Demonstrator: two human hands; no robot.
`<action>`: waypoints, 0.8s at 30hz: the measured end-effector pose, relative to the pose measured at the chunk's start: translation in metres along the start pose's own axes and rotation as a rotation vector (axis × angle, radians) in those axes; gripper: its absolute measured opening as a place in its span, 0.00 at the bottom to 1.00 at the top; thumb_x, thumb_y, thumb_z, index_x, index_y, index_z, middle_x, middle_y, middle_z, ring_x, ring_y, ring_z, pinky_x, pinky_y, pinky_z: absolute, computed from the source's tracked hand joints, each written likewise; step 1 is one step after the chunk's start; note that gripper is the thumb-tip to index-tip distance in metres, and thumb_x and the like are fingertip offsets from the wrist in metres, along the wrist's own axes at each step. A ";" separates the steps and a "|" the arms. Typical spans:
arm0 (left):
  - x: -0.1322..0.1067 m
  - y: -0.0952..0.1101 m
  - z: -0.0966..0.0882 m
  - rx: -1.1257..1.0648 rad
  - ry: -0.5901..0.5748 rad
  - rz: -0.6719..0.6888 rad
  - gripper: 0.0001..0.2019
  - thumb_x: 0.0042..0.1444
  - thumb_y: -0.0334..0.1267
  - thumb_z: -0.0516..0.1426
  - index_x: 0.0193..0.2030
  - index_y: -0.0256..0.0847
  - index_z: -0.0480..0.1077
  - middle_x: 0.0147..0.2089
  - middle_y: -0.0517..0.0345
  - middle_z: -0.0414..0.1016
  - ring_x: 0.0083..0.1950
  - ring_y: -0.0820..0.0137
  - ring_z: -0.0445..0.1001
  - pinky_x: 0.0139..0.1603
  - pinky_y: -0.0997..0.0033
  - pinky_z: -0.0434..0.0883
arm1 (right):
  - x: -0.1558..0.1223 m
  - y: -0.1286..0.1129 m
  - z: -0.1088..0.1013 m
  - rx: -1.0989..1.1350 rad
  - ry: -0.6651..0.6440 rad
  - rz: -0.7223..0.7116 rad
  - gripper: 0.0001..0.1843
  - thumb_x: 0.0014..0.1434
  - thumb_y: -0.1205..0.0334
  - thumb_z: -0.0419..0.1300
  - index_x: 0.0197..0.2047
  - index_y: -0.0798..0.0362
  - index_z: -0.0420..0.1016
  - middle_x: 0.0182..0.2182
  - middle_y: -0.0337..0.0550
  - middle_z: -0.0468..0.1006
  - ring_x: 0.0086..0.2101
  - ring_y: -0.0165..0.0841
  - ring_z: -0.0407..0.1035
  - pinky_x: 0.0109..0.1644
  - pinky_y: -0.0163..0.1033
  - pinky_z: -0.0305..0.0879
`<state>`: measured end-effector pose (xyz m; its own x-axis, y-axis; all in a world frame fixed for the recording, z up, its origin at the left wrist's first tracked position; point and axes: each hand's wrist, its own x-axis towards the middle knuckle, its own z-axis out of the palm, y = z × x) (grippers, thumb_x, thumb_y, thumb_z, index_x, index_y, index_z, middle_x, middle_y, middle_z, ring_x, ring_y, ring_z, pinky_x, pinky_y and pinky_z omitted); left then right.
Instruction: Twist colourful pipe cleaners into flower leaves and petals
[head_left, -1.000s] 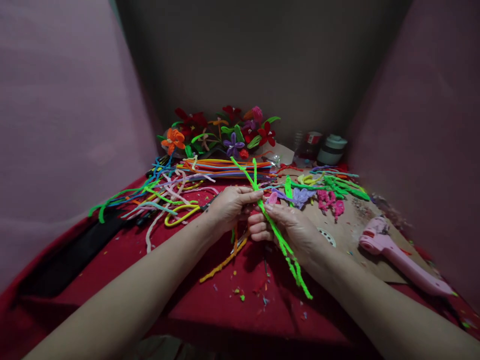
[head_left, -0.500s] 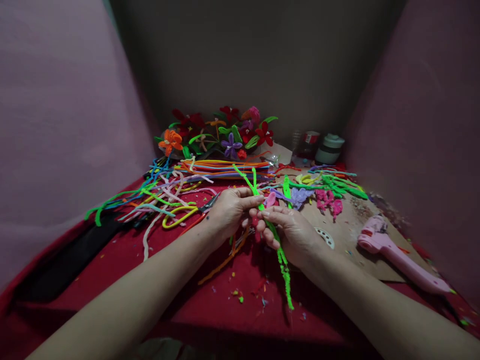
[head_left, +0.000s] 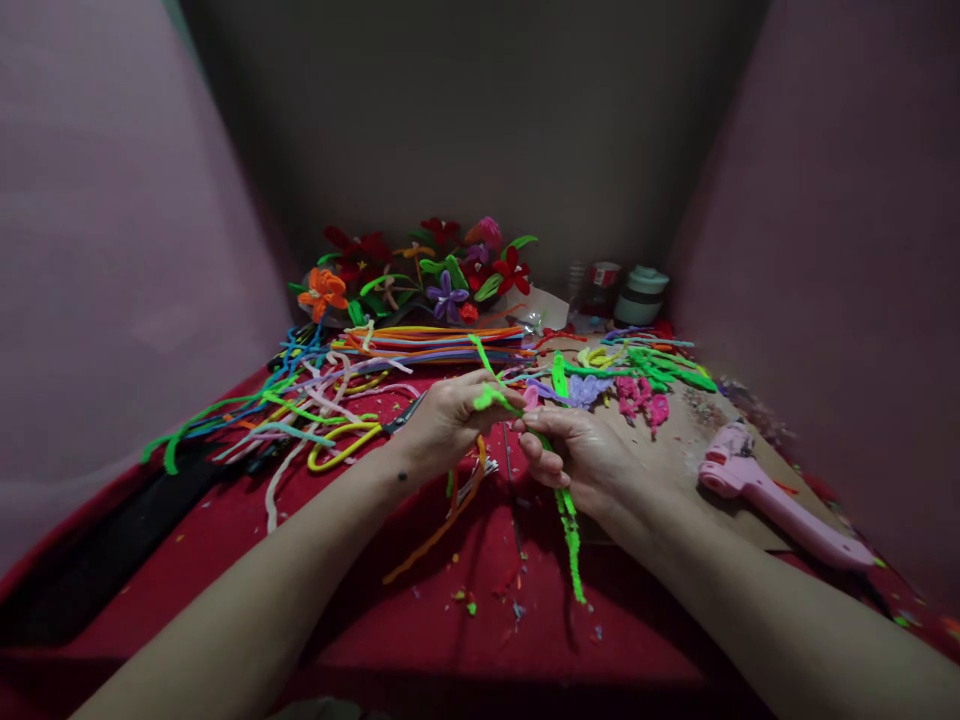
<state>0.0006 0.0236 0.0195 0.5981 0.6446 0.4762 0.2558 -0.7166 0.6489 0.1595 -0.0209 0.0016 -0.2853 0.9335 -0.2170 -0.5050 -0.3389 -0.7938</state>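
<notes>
My left hand (head_left: 442,425) and my right hand (head_left: 581,455) meet over a red cloth, both pinched on a bright green pipe-cleaner stem (head_left: 568,530). The twisted lower end of the stem hangs below my right hand toward me. Its upper ends stick up past my left fingertips, and one end is bent over them. A small pink piece (head_left: 530,397) shows just above my right thumb.
A pile of loose coloured pipe cleaners (head_left: 330,385) spreads to the left, with finished pipe-cleaner flowers (head_left: 420,275) at the back. A pink glue gun (head_left: 772,495) lies on brown cardboard (head_left: 697,440) at the right. Two jars (head_left: 637,295) stand behind. Scissors with yellow handles (head_left: 352,440) lie left of my hand.
The stem's lower end has swung from slanting right to hanging straight down. My left fingers have bent one upper green end over. The view has drifted slightly.
</notes>
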 end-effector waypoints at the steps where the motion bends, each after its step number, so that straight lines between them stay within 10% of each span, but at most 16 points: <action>1: 0.000 0.000 -0.002 0.090 0.000 0.059 0.08 0.55 0.34 0.54 0.37 0.39 0.75 0.33 0.56 0.69 0.33 0.74 0.67 0.33 0.75 0.66 | 0.000 -0.001 -0.001 -0.008 -0.013 0.016 0.03 0.47 0.68 0.54 0.24 0.58 0.68 0.11 0.34 0.64 0.10 0.20 0.49 0.12 0.26 0.41; 15: -0.005 0.017 -0.017 0.585 -0.212 0.389 0.10 0.59 0.27 0.47 0.37 0.35 0.69 0.40 0.53 0.72 0.41 0.74 0.70 0.39 0.77 0.66 | -0.003 -0.004 -0.003 -0.033 -0.182 0.229 0.06 0.42 0.66 0.59 0.19 0.57 0.64 0.09 0.32 0.60 0.10 0.18 0.48 0.12 0.25 0.41; 24: -0.014 0.039 -0.017 0.843 -0.333 0.295 0.08 0.53 0.24 0.47 0.33 0.35 0.66 0.34 0.55 0.70 0.31 0.73 0.67 0.26 0.74 0.61 | -0.004 0.005 -0.004 -0.324 -0.123 0.089 0.11 0.43 0.59 0.61 0.20 0.55 0.63 0.11 0.36 0.66 0.10 0.20 0.50 0.14 0.28 0.41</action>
<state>-0.0106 -0.0095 0.0482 0.8783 0.3914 0.2746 0.4457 -0.8781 -0.1740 0.1614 -0.0257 -0.0033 -0.4229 0.8741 -0.2389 -0.1945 -0.3450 -0.9182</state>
